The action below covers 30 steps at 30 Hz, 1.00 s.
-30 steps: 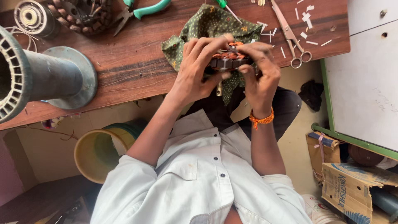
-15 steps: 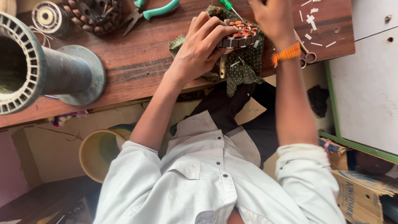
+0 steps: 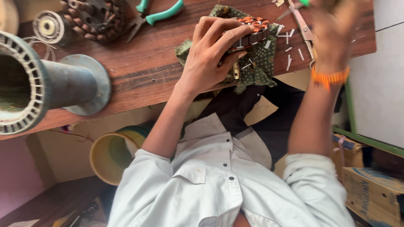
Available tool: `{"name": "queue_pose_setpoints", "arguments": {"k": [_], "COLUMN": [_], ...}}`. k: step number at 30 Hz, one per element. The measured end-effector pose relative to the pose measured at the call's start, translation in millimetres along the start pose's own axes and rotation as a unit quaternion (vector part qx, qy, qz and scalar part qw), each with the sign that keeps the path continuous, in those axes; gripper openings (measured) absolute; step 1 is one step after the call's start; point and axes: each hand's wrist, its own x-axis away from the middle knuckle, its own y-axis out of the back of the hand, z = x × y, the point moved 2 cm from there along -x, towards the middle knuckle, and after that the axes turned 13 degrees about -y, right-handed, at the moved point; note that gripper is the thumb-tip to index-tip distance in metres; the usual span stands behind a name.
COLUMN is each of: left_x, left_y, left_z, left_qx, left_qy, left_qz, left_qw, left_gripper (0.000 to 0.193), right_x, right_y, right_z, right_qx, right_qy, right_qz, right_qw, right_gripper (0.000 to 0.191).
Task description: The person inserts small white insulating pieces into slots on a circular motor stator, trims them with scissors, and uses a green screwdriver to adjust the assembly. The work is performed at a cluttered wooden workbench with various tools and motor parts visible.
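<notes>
My left hand [image 3: 210, 54] grips a small round stator [image 3: 252, 29] wound with copper coils, pressing it onto a green patterned cloth [image 3: 261, 63] on the wooden table [image 3: 143, 71]. My right hand [image 3: 336, 25], with an orange band at the wrist, is raised at the table's far right and blurred. It hovers beside the scissors [image 3: 301, 25]; whether it holds anything cannot be made out. Small white paper slips [image 3: 290, 54] lie scattered between the cloth and the scissors.
A big slotted metal cylinder on a round base [image 3: 50, 84] lies at the left. Behind it sit a wire spool [image 3: 48, 27], a larger wound stator [image 3: 90, 17] and green-handled pliers [image 3: 162, 14]. A yellow bucket [image 3: 109, 155] and cardboard boxes [image 3: 370, 185] stand on the floor.
My right hand has let go of the stator and swung up to the right, toward the scissors. My left hand alone now holds the stator down on the cloth.
</notes>
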Motion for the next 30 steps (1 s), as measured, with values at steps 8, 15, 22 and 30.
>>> {"name": "queue_pose_setpoints", "arguments": {"k": [8, 15, 22, 30], "left_x": [3.7, -3.9, -3.3, -5.2], "left_y": [-13.7, -12.0, -14.8, -29.5], "left_z": [0.7, 0.0, -2.7, -4.4], "left_qx": [0.008, 0.003, -0.016, -0.076], "left_qy": [0.016, -0.005, -0.004, 0.027], "left_qz": [-0.026, -0.008, -0.028, -0.06], "left_qw": [0.999, 1.0, 0.999, 0.995], "left_gripper": [0.05, 0.048, 0.051, 0.051], "right_x": [105.2, 106.4, 103.1, 106.1], "right_y": [-36.5, -51.6, -59.0, -74.9], "right_z": [7.3, 25.0, 32.3, 28.8], "right_qx": [-0.23, -0.089, -0.023, 0.038], "right_qy": [0.085, 0.076, 0.103, 0.161], "right_qz": [-0.045, -0.047, -0.014, -0.009], "right_qw": [0.968, 0.992, 0.994, 0.986], "right_gripper": [0.051, 0.05, 0.039, 0.034]}}
